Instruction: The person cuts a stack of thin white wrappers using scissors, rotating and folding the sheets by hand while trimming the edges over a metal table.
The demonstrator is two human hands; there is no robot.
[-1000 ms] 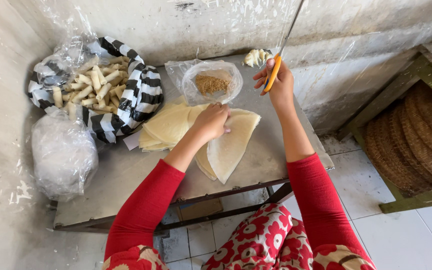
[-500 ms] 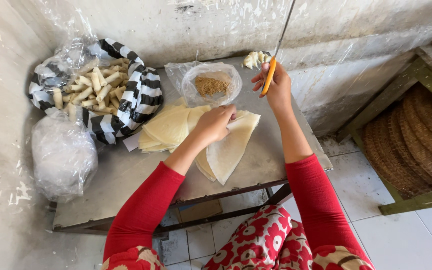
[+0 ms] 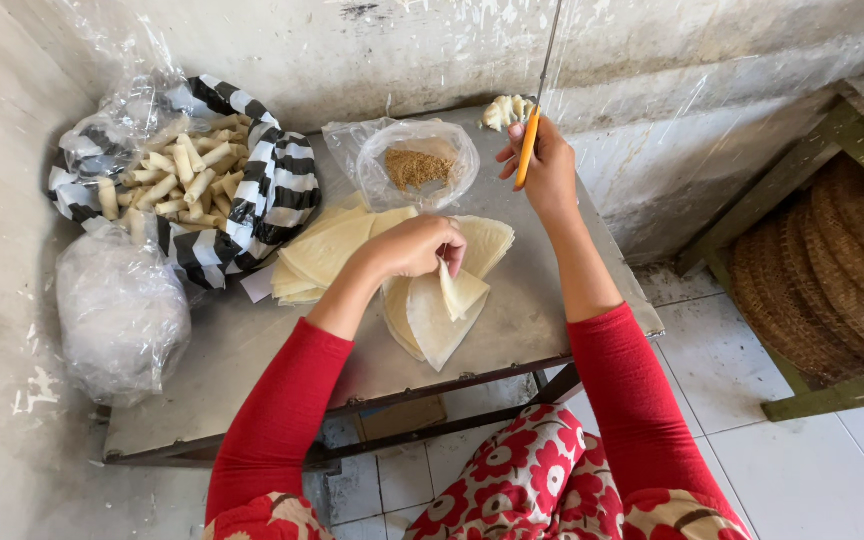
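- Head view: we look down on a grey tabletop [image 3: 252,350] set against a rough wall, with both red-sleeved arms reaching across it.
- Our left hand [image 3: 414,246] rests on the near stack of thin pale wrappers [image 3: 442,320]; its fingers are curled and pinch the folded edge of the top sheet, so this grip is closed on that wrapper.
- The stack fans out as wedges, with its points running toward us and its long axis going roughly from the wall to the near edge.
- A second pile of wrappers [image 3: 327,250] lies just left of the hand, touching the first.
- Our right hand [image 3: 549,165] is raised nearer the wall, closed around the orange handle of a thin metal tool [image 3: 527,150] whose shaft rises out of the top of the frame.
- The clear bag of brown crumbly filling [image 3: 417,165] sits between the two hands, left of the tool and beyond the wrappers; the right hand is the nearer one.
- A small heap of pale pieces [image 3: 504,108] lies by the wall, just behind the right hand.
- To the far left, a striped black-and-white bag [image 3: 277,195] holds many finished rolls [image 3: 167,170], with a cloudy plastic bundle [image 3: 122,310] in front of it.
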